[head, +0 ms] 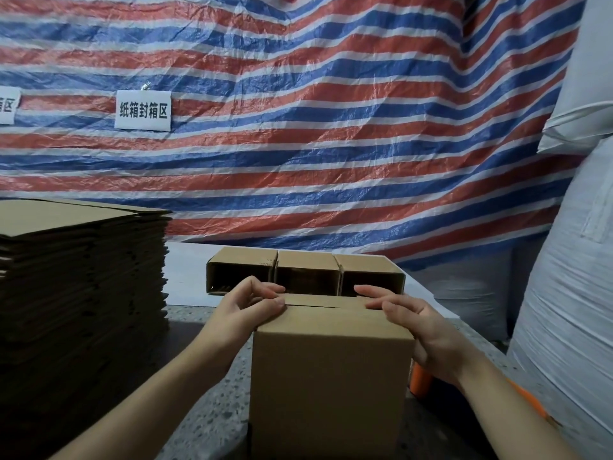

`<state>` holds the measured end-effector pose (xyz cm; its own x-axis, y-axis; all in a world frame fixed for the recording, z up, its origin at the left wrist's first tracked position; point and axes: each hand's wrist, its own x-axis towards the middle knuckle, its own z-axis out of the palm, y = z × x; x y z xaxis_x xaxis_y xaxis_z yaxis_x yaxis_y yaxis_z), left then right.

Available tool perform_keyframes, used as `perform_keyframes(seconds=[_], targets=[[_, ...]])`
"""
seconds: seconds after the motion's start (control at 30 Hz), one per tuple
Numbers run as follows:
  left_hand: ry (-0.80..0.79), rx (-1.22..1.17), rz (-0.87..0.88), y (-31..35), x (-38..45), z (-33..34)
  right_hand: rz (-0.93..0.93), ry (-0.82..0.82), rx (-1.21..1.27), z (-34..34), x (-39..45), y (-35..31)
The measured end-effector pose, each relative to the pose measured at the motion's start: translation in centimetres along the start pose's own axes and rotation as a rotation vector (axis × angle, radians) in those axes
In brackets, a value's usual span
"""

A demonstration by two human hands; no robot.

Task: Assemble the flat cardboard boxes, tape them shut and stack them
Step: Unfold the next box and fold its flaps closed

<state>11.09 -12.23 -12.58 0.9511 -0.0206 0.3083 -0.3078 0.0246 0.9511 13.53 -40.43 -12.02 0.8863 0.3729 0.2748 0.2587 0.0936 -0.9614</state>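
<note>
Box in hand: a brown upright cardboard box [331, 376] stands on the grey speckled table [205, 410], right in front of the person, its top flaps folded down with a seam across the top.
Left hand: the left hand [247, 308] comes in from the lower left, forearm stretched out, fingers curled over the box's top left corner, pressing the flap edge.
Right hand: the right hand [414, 323] lies over the top right edge, fingers fairly straight and spread along the flap, palm against the box's side; it presses rather than grips.
Finished row: three brown cardboard boxes on their sides [305, 270] sit side by side just behind, openings facing us.
Flat stock: a tall pile of flat brown cardboard sheets [83, 277] stands at left.
Backdrop: a red, white and blue striped tarpaulin [331, 127] with a white paper label [143, 110].
</note>
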Motion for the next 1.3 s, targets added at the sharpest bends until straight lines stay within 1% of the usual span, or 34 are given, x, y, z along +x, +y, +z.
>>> perform_keyframes(seconds=[0.13,0.23,0.3,0.33,0.4,0.43,0.47,0.53,0.6,0.67,0.77,0.87,0.93,0.97,1.0,1.03,1.07,1.1,1.13,1.17,1.2,1.27,1.3], targets=[[-0.01,0.058,0.015,0.0,0.3,-0.2,-0.04,0.031,-0.105,0.4,0.2,0.0],[-0.04,0.205,-0.021,1.1,0.2,-0.5,-0.046,0.041,-0.128,0.4,0.2,0.2],[-0.046,0.464,-0.02,2.8,-0.2,-0.4,-0.045,0.049,-0.13,0.6,0.2,0.1],[-0.036,0.662,0.022,3.8,-0.5,-0.2,-0.044,0.053,-0.135,0.7,0.1,0.0],[-0.051,1.056,0.182,5.7,-1.3,1.4,-0.047,0.055,-0.154,0.6,0.2,0.0],[-0.098,1.178,0.252,6.2,-1.6,2.6,-0.048,0.05,-0.16,0.5,0.2,0.1],[-0.177,1.248,0.277,6.5,-1.8,3.9,-0.046,0.039,-0.161,0.3,0.3,0.2],[-0.359,1.331,0.25,6.2,-2.1,6.4,-0.034,0.014,-0.159,0.0,0.4,0.4],[-0.44,1.417,0.204,5.5,-2.1,7.8,-0.039,-0.001,-0.172,-0.2,0.4,0.6],[-0.427,1.476,0.203,4.8,-2.1,8.0,-0.056,-0.005,-0.192,-0.3,0.5,0.6],[-0.368,1.522,0.28,4.0,-2.2,7.9,-0.061,-0.011,-0.213,-0.4,0.7,0.8],[-0.359,1.511,0.292,3.8,-2.2,7.9,0.001,-0.042,-0.176,-0.4,0.5,0.4],[-0.359,1.509,0.297,3.8,-2.1,7.9,0.075,0.002,-0.176,-0.9,0.3,-0.7],[-0.359,1.507,0.299,3.8,-2.1,7.9,0.134,0.041,-0.257,-1.4,0.2,-1.3],[-0.358,1.502,0.298,3.7,-2.1,7.8,0.216,0.073,-0.445,-2.0,0.0,-2.1],[-0.357,1.496,0.296,3.6,-2.1,7.8,0.33,0.085,-0.742,-2.8,-0.2,-2.8],[-0.355,1.488,0.294,3.6,-2.0,7.8,0.469,0.075,-1.066,-3.8,-0.5,-3.3],[-0.35,1.483,0.293,3.6,-2.0,7.8,0.599,0.045,-1.332,-4.6,-1.0,-3.6],[-0.342,1.484,0.295,3.6,-2.0,7.8,0.709,0.011,-1.483,-5.2,-1.5,-3.6],[-0.335,1.487,0.298,3.6,-2.0,7.8,0.794,-0.004,-1.532,-5.6,-1.9,-3.3],[-0.331,1.489,0.299,3.6,-2.0,7.8,0.855,-0.001,-1.523,-5.8,-2.4,-3.0],[-0.337,1.486,0.291,3.7,-2.1,7.8,0.909,0.015,-1.516,-5.7,-3.3,-2.0],[-0.343,1.49,0.286,3.8,-2.2,7.8,0.908,0.029,-1.551,-5.6,-3.7,-1.4]])
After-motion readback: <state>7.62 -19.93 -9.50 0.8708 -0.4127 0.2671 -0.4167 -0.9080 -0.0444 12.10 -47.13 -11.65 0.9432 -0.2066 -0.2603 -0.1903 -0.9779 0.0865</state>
